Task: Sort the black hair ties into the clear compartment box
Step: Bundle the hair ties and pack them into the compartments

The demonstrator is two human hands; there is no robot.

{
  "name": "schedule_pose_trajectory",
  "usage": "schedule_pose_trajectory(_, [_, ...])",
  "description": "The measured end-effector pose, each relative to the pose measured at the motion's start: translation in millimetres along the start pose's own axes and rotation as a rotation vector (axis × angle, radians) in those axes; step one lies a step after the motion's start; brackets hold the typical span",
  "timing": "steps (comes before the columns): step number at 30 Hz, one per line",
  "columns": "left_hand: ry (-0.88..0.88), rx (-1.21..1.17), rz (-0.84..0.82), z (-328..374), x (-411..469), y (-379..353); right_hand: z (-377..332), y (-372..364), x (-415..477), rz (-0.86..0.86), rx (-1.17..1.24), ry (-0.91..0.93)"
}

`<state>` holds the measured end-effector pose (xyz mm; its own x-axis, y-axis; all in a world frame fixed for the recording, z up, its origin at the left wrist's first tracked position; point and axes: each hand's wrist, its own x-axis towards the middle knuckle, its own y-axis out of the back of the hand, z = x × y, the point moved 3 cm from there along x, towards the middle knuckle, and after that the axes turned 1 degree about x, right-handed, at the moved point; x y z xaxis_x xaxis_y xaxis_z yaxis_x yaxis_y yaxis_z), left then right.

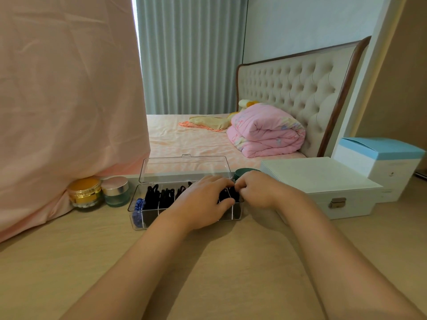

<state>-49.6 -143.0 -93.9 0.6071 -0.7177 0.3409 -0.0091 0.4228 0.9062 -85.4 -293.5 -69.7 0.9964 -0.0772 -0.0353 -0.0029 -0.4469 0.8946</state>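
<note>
The clear compartment box (147,218) stands on the wooden table with its lid (184,167) tipped up at the back. Black hair ties (159,196) fill several of its compartments, and a blue tie (138,209) lies in the leftmost one. My left hand (203,204) rests over the box's middle, with its thumb against the right-hand divider. My right hand (256,189) is at the box's right end, its fingertips pinched on black hair ties (232,192) in the rightmost compartment. The hands hide the middle compartments.
A gold jar (85,191) and a green glass jar (115,191) stand left of the box. A white latched case (323,181) and a blue-topped carton (381,162) sit to the right. A dark green lid (241,173) peeks out behind the box. Pink cloth (57,112) hangs at the left.
</note>
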Motion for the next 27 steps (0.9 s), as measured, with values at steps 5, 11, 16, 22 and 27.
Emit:
schedule_pose_trajectory(5, [0.001, 0.142, -0.051, 1.7, 6.9, -3.4, 0.0, 24.8, -16.3, 0.233, 0.209, 0.034])
schedule_pose_trajectory(11, [0.067, 0.043, -0.107, -2.0, 8.2, 2.9, -2.3, 3.2, -16.6, 0.037, -0.019, 0.100])
schedule_pose_trajectory(16, [0.105, 0.009, -0.036, -8.9, -1.4, 18.6, -8.5, -24.4, -13.3, 0.002, -0.449, 0.096])
schedule_pose_trajectory(22, [0.060, 0.223, -0.203, -6.5, -8.9, 0.3, -7.5, -34.9, -7.7, -0.027, -0.425, 0.095])
schedule_pose_trajectory(27, [0.057, 0.224, -0.172, -9.4, -6.4, -2.2, -12.6, -12.8, -11.6, 0.150, -0.258, 0.103])
